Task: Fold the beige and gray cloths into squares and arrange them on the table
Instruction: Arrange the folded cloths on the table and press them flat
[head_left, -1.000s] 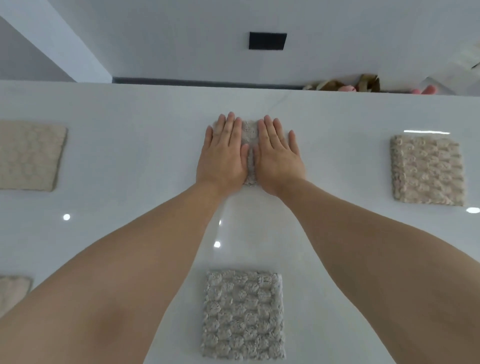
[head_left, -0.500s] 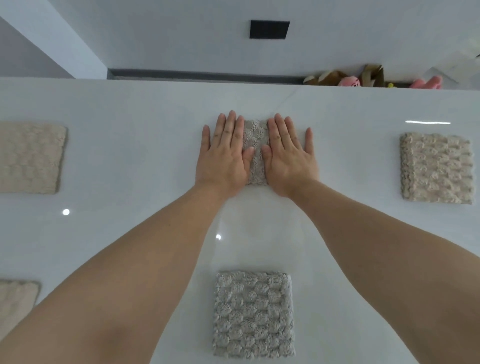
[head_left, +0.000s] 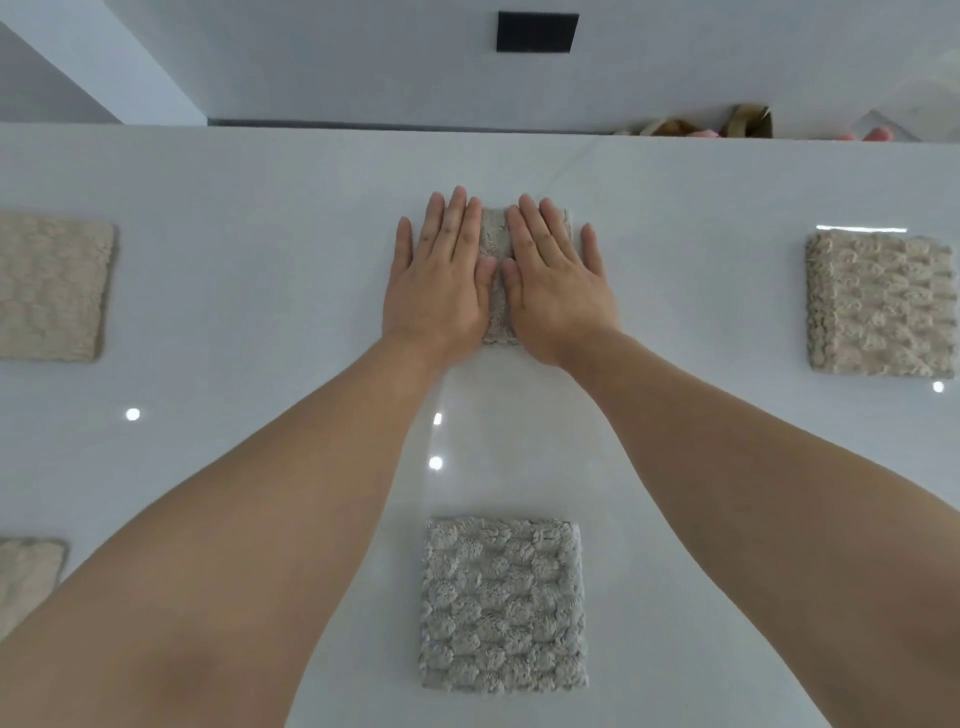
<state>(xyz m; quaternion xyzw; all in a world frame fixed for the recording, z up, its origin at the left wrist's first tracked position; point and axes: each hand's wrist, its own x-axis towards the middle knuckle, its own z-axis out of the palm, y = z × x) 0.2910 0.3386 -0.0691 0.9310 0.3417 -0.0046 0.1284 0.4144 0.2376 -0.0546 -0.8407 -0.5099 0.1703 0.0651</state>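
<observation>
While both hands lie flat on it, the small folded cloth rests on the table near the middle of the far edge, and only a narrow strip of it shows between the two hands and at its far right corner. The left hand presses on its left part and the right hand on its right part; the fingers of both are stretched out and close together, so nothing is gripped, the palms only push down. I judge that this is the pressing step, which flattens the folded square at its place. Nearer the front edge, in the middle, lies a gray cloth already folded into a square. A beige cloth lies folded toward the right edge, another beige square toward the left edge, and part of one more shows at the near left corner. The next move, I think, calls for lifting both palms straight up, so that the folded layers do not slide or spring open, and then checking that the edges are even. Compared with half a second ago, the hands have come a little closer together, so less of the cloth is visible between them.
</observation>
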